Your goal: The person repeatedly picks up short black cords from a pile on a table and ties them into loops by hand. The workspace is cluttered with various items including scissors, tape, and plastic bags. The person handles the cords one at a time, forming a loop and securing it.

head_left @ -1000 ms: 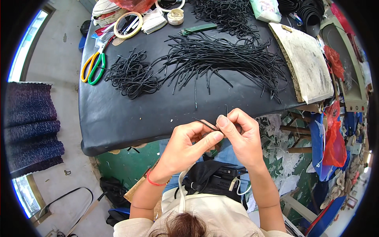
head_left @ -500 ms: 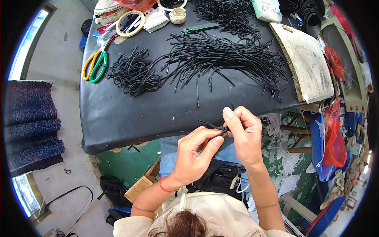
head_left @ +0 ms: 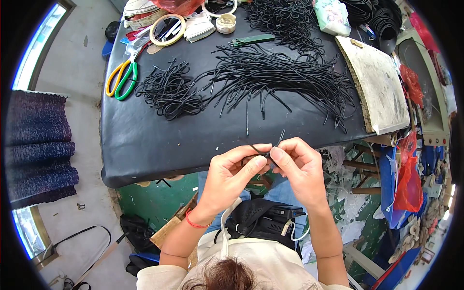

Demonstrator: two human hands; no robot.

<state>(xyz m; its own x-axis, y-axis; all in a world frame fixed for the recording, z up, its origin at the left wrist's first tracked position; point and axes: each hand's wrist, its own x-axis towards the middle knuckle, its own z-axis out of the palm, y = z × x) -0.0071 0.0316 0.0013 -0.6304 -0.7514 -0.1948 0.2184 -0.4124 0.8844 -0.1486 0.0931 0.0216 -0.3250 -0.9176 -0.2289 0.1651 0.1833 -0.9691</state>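
The right hand (head_left: 299, 166) is bringing its thumb, raised a moment ago, down beside the left hand (head_left: 236, 170); both grips are pinching a black cord (head_left: 281, 137) near the worktop (head_left: 154, 147) edge, steadying it from both sides.

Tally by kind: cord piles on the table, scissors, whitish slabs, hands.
Cord piles: 3 (left tangle, middle bundle, back tangle)
Scissors: 1
Whitish slab: 1
Hands: 2 (left hand, right hand)
Total: 7
Held cord excluded: strands unclear.
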